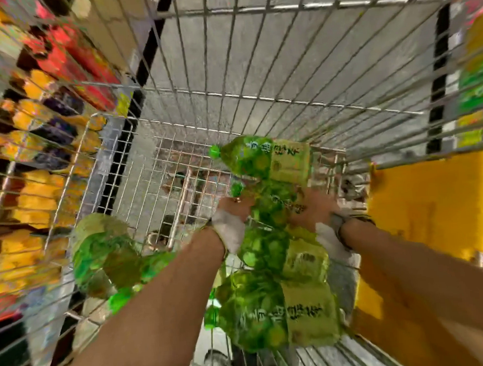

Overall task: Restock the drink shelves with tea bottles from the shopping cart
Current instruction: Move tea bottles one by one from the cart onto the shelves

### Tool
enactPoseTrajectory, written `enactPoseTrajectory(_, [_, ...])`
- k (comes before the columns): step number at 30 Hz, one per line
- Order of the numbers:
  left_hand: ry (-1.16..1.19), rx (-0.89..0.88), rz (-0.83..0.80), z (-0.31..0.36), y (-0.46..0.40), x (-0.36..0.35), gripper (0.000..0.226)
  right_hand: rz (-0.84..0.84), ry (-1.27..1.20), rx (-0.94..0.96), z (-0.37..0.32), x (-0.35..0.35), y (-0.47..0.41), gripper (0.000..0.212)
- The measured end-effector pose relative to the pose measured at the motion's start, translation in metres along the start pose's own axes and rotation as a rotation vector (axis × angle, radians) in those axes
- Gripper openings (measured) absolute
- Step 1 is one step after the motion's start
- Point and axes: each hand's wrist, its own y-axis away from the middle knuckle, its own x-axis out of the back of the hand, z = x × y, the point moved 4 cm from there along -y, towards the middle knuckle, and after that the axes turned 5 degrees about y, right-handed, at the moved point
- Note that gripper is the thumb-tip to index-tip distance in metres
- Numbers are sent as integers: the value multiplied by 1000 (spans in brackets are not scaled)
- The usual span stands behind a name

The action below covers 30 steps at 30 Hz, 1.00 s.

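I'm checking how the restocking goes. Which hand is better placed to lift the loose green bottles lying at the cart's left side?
Left, probably. The left hand is nearer those loose bottles, with open cart floor between. The right hand sits beyond the bottle row it touches, so it would have to cross over.

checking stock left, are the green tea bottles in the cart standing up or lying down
Lying down. The green tea bottles lie on their sides in the cart, caps pointing left, labels sideways.

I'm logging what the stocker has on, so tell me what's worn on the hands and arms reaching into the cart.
Both forearms are bare, with no sleeves in view. The left hand and the right hand each have a white cloth or wrap near the wrist. The right wrist also carries a dark band, like a watch or strap. The picture is blurred, so finer detail is unclear.
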Motion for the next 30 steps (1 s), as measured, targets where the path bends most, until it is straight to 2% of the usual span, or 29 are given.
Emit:
enactPoseTrajectory(3, [30, -51, -2, -3, 0, -9, 48, 74, 117, 20, 2, -10, -3, 93])
enactPoseTrajectory(6, [146, -65, -10, -7, -5, -15, 55, 57, 141, 29, 6, -15, -7, 115])
enactPoseTrajectory(8, [142, -56, 0, -7, -5, -15, 57, 31, 120, 61, 6, -11, -9, 120])
enactPoseTrajectory(12, [152, -67, -1, -11, -4, -16, 51, 41, 133, 144, 7, -6, -6, 122])
enactPoseTrajectory(16, [157, -39, 32, -14, -7, -13, 55, 82, 169, 152, 4, -6, -2, 118])
enactPoseTrajectory(23, [202, -102, 67, -6, 16, 7, 37, 88, 197, 177, -16, 17, 26, 107])
enactPoseTrajectory(28, [187, -141, 85, 11, 54, 44, 37, 134, 213, 196, -45, 45, 60, 108])
enactPoseTrajectory(30, [179, -157, 97, 16, 70, 65, 45, 155, 200, 224, -65, 55, 76, 105])
